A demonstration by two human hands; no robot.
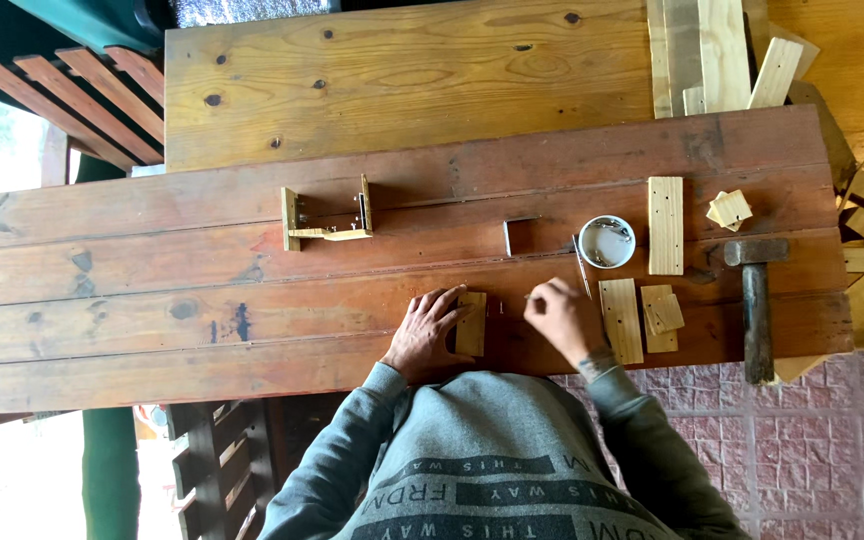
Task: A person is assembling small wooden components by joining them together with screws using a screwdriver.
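1. head view: my left hand (430, 325) lies flat-fingered on a small wooden block (471, 324), fingers curled over its left edge and pinning it to the reddish plank table (152, 300).
2. my right hand (558, 312) sits just at 3 o'clock of the block, fingertips pinched narrow on something thin like a small nail (530, 296); it is too small to tell for sure.
3. at 1 o'clock from the right hand stands a round white tin (607, 241), with a thin pencil-like stick (581, 268) beside it.
4. at 3 o'clock of the right hand lie flat wooden slats (621, 320), and another slat (665, 225) is above them.
5. further toward 3 o'clock a hammer (755, 300) rests, head up, handle over the table edge.
6. at 11 o'clock from the left hand sits a small u-shaped wooden frame (327, 215), well apart.
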